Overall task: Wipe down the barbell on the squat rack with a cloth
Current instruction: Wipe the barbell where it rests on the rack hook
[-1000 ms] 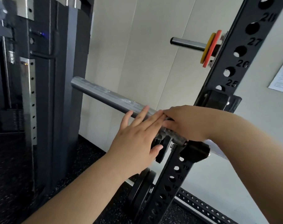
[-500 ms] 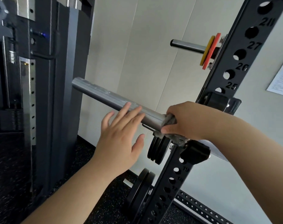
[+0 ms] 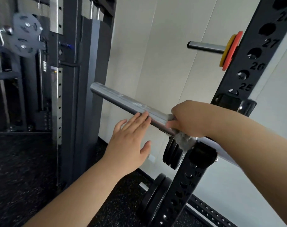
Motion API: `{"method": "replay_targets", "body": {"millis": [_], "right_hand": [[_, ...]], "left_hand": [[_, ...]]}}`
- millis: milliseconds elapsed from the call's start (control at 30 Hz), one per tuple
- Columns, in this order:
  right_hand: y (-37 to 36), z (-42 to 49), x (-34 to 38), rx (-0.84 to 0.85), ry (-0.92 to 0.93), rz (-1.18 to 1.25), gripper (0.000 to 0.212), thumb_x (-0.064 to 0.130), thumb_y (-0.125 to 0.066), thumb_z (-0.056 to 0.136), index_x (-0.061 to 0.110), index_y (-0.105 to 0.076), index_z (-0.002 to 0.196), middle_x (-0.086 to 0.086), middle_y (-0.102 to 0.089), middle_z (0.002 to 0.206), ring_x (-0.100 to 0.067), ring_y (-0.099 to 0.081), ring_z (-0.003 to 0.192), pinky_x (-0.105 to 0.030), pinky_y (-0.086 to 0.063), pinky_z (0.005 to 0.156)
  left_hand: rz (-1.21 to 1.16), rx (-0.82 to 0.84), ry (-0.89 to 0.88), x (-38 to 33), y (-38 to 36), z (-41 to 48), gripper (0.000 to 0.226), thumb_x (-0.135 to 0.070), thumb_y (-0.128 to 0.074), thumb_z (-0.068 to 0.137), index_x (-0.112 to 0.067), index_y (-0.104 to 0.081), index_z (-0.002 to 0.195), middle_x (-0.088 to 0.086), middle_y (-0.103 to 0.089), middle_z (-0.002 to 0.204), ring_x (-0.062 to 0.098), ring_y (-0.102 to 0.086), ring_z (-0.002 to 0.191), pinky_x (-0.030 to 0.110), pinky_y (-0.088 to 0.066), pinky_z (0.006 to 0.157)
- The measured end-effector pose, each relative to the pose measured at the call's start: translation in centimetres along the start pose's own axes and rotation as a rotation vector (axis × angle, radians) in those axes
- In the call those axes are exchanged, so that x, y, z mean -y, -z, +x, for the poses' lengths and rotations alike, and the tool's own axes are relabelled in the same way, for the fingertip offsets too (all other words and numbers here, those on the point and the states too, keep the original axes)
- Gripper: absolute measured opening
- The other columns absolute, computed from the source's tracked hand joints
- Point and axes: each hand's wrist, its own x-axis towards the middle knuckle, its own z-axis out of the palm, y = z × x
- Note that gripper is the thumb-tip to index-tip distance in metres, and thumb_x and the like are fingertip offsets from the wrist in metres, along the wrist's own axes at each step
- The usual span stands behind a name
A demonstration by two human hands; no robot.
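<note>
The barbell's grey steel sleeve [image 3: 123,99] juts out to the upper left from the black squat rack upright [image 3: 187,181]. My right hand [image 3: 187,118] grips the sleeve's inner end with a grey cloth [image 3: 183,140] wrapped under it; a wad of the cloth hangs below my fingers. My left hand [image 3: 129,141] is flat with straight fingers, and its fingertips touch the near side of the sleeve just left of the right hand. The bar to the right of the rack is hidden behind my right arm.
Black weight plates [image 3: 171,153] hang on a peg under the sleeve, more plates [image 3: 154,199] sit lower down. A yellow and red plate [image 3: 229,51] sits on an upper peg [image 3: 205,46]. A cable machine [image 3: 69,95] stands at left. Black rubber floor below.
My left hand slid away from my right hand, leftward along the sleeve, fingers still straight. My right hand stays wrapped on the cloth at the sleeve's inner end. The view shifted slightly.
</note>
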Motion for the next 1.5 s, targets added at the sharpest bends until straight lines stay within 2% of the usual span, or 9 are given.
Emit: {"method": "replay_targets", "body": {"millis": [167, 333, 467, 600, 800, 933, 1167, 1367, 1500], "right_hand": [[-1.0, 1.7, 1.3, -0.093, 0.086, 0.218, 0.065, 0.065, -0.041, 0.101, 0.003, -0.061, 0.099, -0.015, -0.067, 0.093, -0.030, -0.063, 0.088, -0.037, -0.045, 0.073], [0.1, 0.5, -0.5, -0.033, 0.094, 0.094, 0.042, 0.047, -0.047, 0.107, 0.015, -0.057, 0.083, -0.006, -0.063, 0.090, -0.026, -0.061, 0.090, -0.035, -0.043, 0.074], [0.1, 0.3, -0.3, -0.059, 0.078, 0.026, 0.046, 0.053, -0.053, 0.103, 0.011, -0.059, 0.087, -0.005, -0.062, 0.086, -0.024, -0.058, 0.082, -0.032, -0.039, 0.062], [-0.8, 1.7, 1.0, -0.039, 0.126, 0.127, 0.064, 0.065, -0.055, 0.096, 0.002, -0.065, 0.107, -0.013, -0.068, 0.100, -0.024, -0.063, 0.084, -0.028, -0.036, 0.058], [0.1, 1.1, -1.1, -0.059, 0.072, 0.102, 0.052, 0.054, -0.055, 0.102, 0.004, -0.063, 0.092, -0.009, -0.064, 0.091, -0.024, -0.059, 0.080, -0.036, -0.046, 0.071], [-0.5, 1.6, 0.3, 0.005, 0.008, 0.143, 0.062, 0.072, -0.057, 0.091, 0.010, -0.063, 0.094, -0.007, -0.068, 0.090, -0.020, -0.060, 0.077, -0.031, -0.042, 0.063], [-0.2, 1.0, 1.8, 0.078, -0.231, 0.005, 0.080, 0.092, -0.041, 0.079, 0.018, -0.059, 0.103, 0.002, -0.064, 0.089, -0.015, -0.060, 0.081, -0.033, -0.047, 0.069], [-0.4, 1.9, 4.1, 0.031, -0.327, 0.025, 0.068, 0.090, -0.045, 0.078, 0.028, -0.045, 0.105, 0.008, -0.058, 0.086, -0.011, -0.057, 0.077, -0.035, -0.057, 0.075], [-0.8, 4.6, 7.0, -0.108, -0.382, 0.122, 0.066, 0.085, -0.049, 0.081, 0.028, -0.042, 0.113, 0.007, -0.054, 0.098, -0.016, -0.059, 0.084, -0.040, -0.059, 0.075]], "left_hand": [[-0.120, -0.016, 0.060, -0.6, 0.1, 0.5, 0.071, -0.052, -0.036, 0.099, -0.025, -0.029, 0.164, -0.013, -0.020, 0.173, 0.002, -0.015, 0.158, 0.027, -0.009, 0.126], [-0.113, 0.009, 0.141, -0.8, 1.0, 0.4, 0.063, -0.048, -0.049, 0.102, -0.040, -0.031, 0.161, -0.011, -0.006, 0.175, 0.011, -0.016, 0.158, 0.039, -0.014, 0.127], [-0.145, 0.027, 0.202, -1.2, 1.3, 0.3, 0.062, -0.046, -0.053, 0.103, -0.049, -0.028, 0.160, -0.007, -0.004, 0.175, 0.014, -0.013, 0.157, 0.030, -0.005, 0.123], [-0.137, 0.035, 0.178, -1.1, 1.3, 0.4, 0.064, -0.044, -0.054, 0.103, -0.047, -0.026, 0.160, -0.005, -0.012, 0.175, 0.014, -0.015, 0.158, 0.030, -0.009, 0.122], [-0.083, -0.098, 0.192, 0.9, 0.1, 1.2, 0.062, -0.039, -0.056, 0.100, -0.032, -0.038, 0.158, -0.014, -0.027, 0.169, 0.008, -0.023, 0.156, 0.035, -0.017, 0.126], [-0.175, -0.267, 0.252, 1.0, -2.3, 1.8, 0.057, -0.026, -0.064, 0.095, -0.028, -0.047, 0.150, -0.008, -0.035, 0.165, 0.013, -0.032, 0.152, 0.030, -0.014, 0.119], [-0.211, -0.500, 0.033, 4.4, -4.7, 3.9, 0.044, -0.019, -0.067, 0.084, -0.016, -0.060, 0.128, 0.010, -0.052, 0.137, 0.029, -0.052, 0.128, 0.039, -0.026, 0.110], [-0.179, -0.421, -0.241, 9.3, -2.6, 6.0, 0.034, -0.025, -0.062, 0.088, -0.015, -0.072, 0.119, 0.006, -0.062, 0.127, 0.026, -0.058, 0.118, 0.037, -0.024, 0.111], [-0.158, -0.412, -0.275, 13.1, -1.3, 7.1, 0.032, -0.026, -0.060, 0.090, -0.017, -0.077, 0.115, 0.006, -0.065, 0.129, 0.030, -0.060, 0.121, 0.046, -0.029, 0.108]]}}
